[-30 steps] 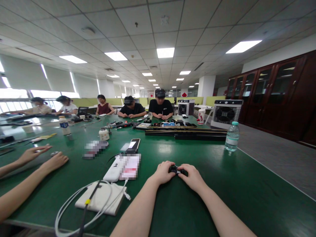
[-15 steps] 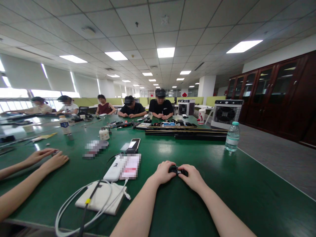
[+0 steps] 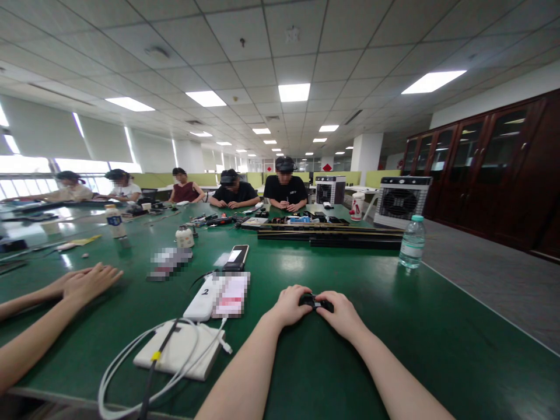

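Between my hands, low over the green tabletop, is a small black object [image 3: 315, 302] with a lighter grey part near its middle; its kind is not clear. My left hand [image 3: 292, 304] is closed on its left end, the thumb at the near side and the fingers curled over the far side. My right hand [image 3: 340, 312] grips the right end in the same way. The fingers cover much of the object. Left of my forearm lie a white power bank [image 3: 203, 298] marked 2, a phone with a pixelated screen [image 3: 231, 294], and a white flat box [image 3: 179, 353].
A looped white cable [image 3: 107, 379] crosses the box. A water bottle [image 3: 412, 242] stands at the table's right edge. Long black bars [image 3: 354, 240] lie farther back, near tools. At left are a co-worker's hands [image 3: 90, 284]. Other people sit across the green table [image 3: 437, 344].
My two hands and the black object look the same as before. At left, the co-worker's hands have come together, one now over the other, hiding the small item seen there earlier.
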`<control>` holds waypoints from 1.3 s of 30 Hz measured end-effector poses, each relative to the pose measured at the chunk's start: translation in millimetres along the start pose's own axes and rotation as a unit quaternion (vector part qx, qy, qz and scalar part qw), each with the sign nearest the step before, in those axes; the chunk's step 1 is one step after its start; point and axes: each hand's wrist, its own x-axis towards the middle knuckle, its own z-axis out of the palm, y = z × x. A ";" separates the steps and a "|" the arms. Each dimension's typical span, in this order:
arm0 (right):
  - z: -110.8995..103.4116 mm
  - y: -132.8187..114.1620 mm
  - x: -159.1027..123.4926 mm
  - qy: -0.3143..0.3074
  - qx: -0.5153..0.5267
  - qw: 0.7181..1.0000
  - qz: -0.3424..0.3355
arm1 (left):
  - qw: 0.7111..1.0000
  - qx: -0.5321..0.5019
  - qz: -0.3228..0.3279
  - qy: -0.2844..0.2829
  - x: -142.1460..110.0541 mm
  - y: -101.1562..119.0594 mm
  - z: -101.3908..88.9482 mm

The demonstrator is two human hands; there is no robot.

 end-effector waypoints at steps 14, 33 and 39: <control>2.3 2.1 0.4 0.013 0.017 1.000 0.000 | 1.000 -0.004 -0.006 -0.008 0.3 0.6 0.4; 1.3 -0.6 -1.1 0.026 0.025 0.999 -0.009 | 1.000 0.002 -0.010 -0.006 0.2 -1.5 0.5; -0.6 -3.5 -2.6 0.016 0.024 1.000 0.003 | 1.000 -0.004 0.001 0.001 0.7 -4.8 2.0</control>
